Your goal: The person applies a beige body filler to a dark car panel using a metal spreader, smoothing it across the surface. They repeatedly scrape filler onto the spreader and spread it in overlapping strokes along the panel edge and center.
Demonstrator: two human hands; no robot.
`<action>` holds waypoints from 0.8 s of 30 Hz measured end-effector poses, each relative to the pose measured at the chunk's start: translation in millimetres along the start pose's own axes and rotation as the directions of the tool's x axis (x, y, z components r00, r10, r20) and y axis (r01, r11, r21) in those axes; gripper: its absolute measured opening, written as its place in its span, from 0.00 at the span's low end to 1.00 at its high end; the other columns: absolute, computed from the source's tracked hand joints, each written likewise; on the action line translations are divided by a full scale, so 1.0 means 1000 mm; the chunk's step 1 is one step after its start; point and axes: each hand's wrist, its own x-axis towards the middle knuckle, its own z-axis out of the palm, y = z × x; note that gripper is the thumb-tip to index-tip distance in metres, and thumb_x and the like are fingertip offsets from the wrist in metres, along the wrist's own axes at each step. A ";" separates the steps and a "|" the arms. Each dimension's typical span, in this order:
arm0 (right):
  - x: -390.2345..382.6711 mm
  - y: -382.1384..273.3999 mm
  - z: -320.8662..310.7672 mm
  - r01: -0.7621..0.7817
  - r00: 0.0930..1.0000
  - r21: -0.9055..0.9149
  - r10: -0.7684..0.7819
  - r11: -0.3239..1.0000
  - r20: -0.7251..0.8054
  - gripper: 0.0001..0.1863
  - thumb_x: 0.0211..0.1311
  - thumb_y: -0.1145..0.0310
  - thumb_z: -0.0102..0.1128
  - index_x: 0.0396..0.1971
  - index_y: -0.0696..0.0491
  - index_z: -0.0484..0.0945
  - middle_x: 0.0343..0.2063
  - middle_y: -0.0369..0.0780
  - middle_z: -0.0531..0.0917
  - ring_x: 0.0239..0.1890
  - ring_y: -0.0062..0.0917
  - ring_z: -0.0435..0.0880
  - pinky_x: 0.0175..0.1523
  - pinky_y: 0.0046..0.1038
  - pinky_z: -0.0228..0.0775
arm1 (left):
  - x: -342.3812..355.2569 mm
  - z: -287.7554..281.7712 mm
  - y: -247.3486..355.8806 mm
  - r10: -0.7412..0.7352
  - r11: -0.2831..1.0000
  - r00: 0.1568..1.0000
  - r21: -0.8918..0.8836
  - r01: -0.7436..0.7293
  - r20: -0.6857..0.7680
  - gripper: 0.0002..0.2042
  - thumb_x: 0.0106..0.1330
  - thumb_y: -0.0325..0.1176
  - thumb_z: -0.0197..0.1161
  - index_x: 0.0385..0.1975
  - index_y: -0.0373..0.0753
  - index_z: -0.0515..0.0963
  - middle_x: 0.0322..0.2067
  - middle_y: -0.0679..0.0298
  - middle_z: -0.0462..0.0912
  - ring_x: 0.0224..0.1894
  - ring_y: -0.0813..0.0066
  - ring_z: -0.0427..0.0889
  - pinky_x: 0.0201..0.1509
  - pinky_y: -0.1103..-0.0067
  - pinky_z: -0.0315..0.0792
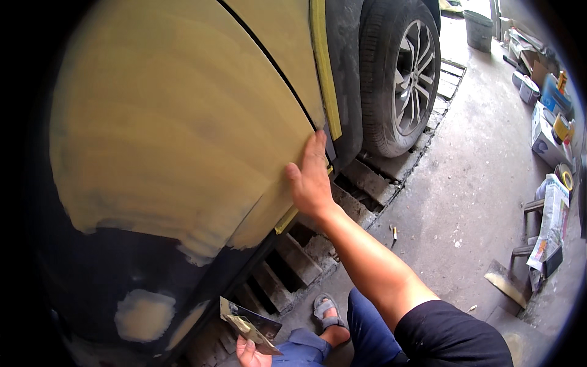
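Head view, from left: a beige-coated car panel (183, 122); the left hand (253, 357) pinching putty-smeared plates (249, 330) below it; the right hand (313, 183) outstretched, grasping nothing, against the panel's right edge; a grey bucket (479, 33) and small tub (529, 93), contents unclear.

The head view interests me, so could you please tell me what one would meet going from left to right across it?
Small pale patch on the car → left-hand grip holding thin plates → right-hand grip → wheel → grey bucket → white box.
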 end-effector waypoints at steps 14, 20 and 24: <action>-0.012 -0.008 0.011 -0.184 0.981 0.012 0.185 0.983 -0.062 0.41 0.72 0.54 0.48 0.69 0.71 0.45 0.69 0.65 0.48 0.74 0.54 0.45 0.76 0.42 0.39 | 0.007 -0.001 -0.002 -0.012 1.000 0.998 -0.027 0.014 0.060 0.23 0.64 0.24 0.56 0.61 0.32 0.68 0.58 0.54 0.76 0.60 0.58 0.75 0.68 0.62 0.66; 0.059 -0.093 -0.009 0.177 0.980 -0.062 -0.182 0.982 -0.085 0.44 0.70 0.50 0.49 0.68 0.71 0.46 0.69 0.64 0.49 0.74 0.54 0.45 0.76 0.44 0.37 | 0.007 0.008 0.000 -0.001 1.000 0.999 -0.019 0.001 0.049 0.23 0.64 0.24 0.57 0.60 0.32 0.68 0.58 0.54 0.76 0.60 0.58 0.76 0.68 0.63 0.67; 0.082 -0.104 -0.009 0.217 0.971 -0.039 -0.220 0.975 -0.092 0.44 0.69 0.50 0.49 0.68 0.71 0.46 0.70 0.63 0.49 0.74 0.54 0.45 0.76 0.44 0.37 | 0.006 0.001 0.000 0.017 1.000 0.999 -0.011 -0.017 0.031 0.23 0.63 0.25 0.57 0.60 0.33 0.69 0.57 0.54 0.77 0.59 0.59 0.76 0.67 0.63 0.68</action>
